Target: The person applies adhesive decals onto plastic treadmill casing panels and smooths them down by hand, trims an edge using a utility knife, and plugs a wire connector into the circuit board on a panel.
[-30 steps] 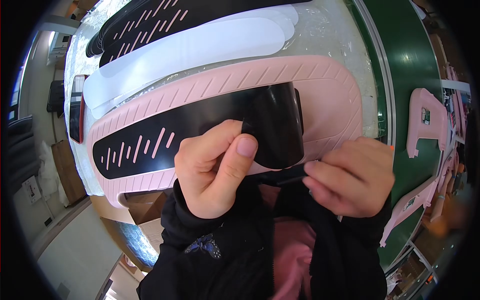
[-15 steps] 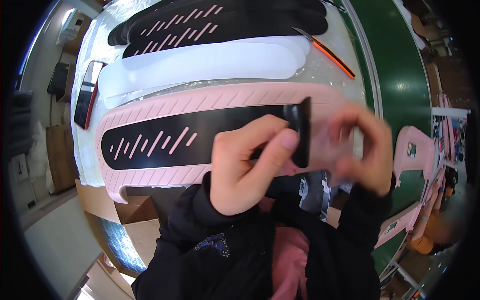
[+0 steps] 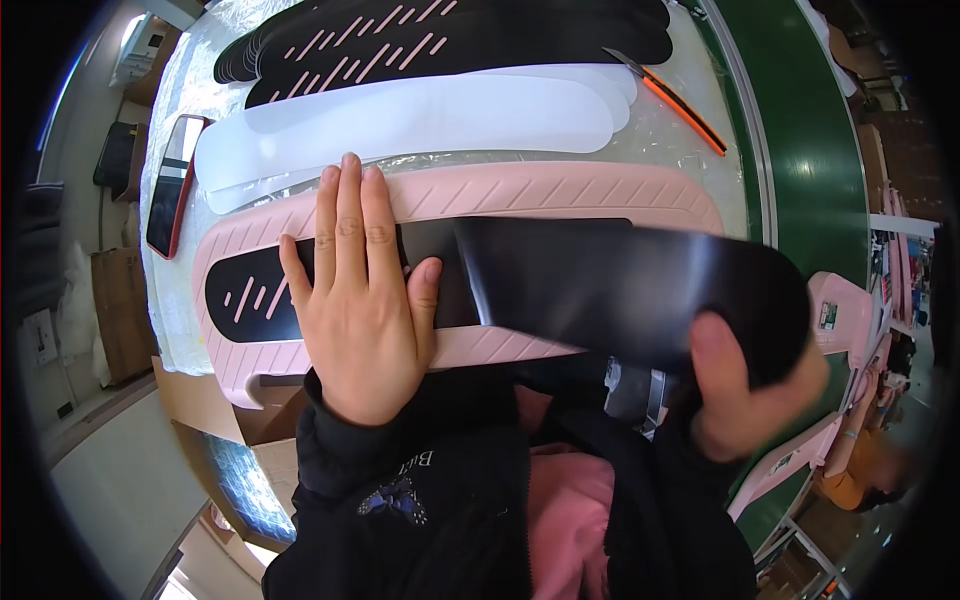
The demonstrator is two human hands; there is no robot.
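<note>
A long pink plastic board with ridged edges lies in front of me. Along its middle runs a black strip with slanted pink slots at the left. My left hand lies flat on the strip's left part, fingers stretched and pressed down. The strip's right end is lifted off the board and bent up. My right hand pinches that free end, thumb on top and the other fingers underneath, partly hidden and blurred.
Behind the board lie white backing sheets and a stack of black strips. An orange knife with its blade out rests at the back right. A phone lies at left, a cardboard box below. More pink boards stand at right.
My left hand has gone from gripping the strip to lying flat on it, farther left. The strip's curled right end is now drawn out to the right, held in my right hand.
</note>
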